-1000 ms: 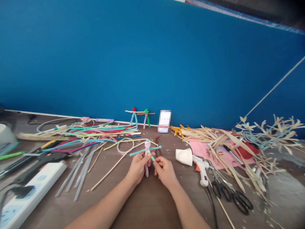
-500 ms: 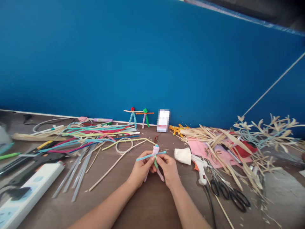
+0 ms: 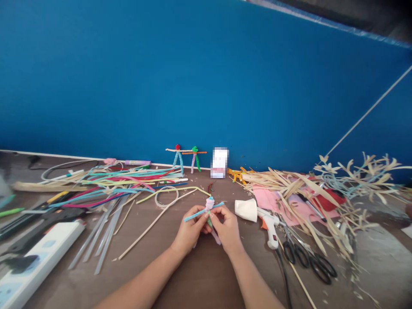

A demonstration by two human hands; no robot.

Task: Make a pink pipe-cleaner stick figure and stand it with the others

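Observation:
Between my two hands is a small pipe-cleaner figure (image 3: 210, 205) with a pinkish-white head, blue arms spread sideways and pale purple and green legs pointing down. My left hand (image 3: 189, 229) pinches its left side near the middle, with the blue arm lying over the fingers. On the other side my right hand (image 3: 227, 227) grips the body just under the right arm. The fingertips of both hands nearly meet at the figure's waist and hide part of it. Two finished-looking figures, one red-headed (image 3: 178, 158) and one green-headed (image 3: 195, 159), stand against the blue wall.
Colourful pipe cleaners (image 3: 128, 178), clear glue sticks (image 3: 107, 236) and a white power strip (image 3: 41, 262) lie left. At right are a white glue gun (image 3: 272, 227), a white roll (image 3: 246, 210), black-handled scissors (image 3: 318, 266), dried husk strips (image 3: 289, 184) and pink sheets (image 3: 270, 201).
The figure's blue arms are tilted slightly more, with the right one raised. Both hands keep hold of it, and the whole view has shifted a little.

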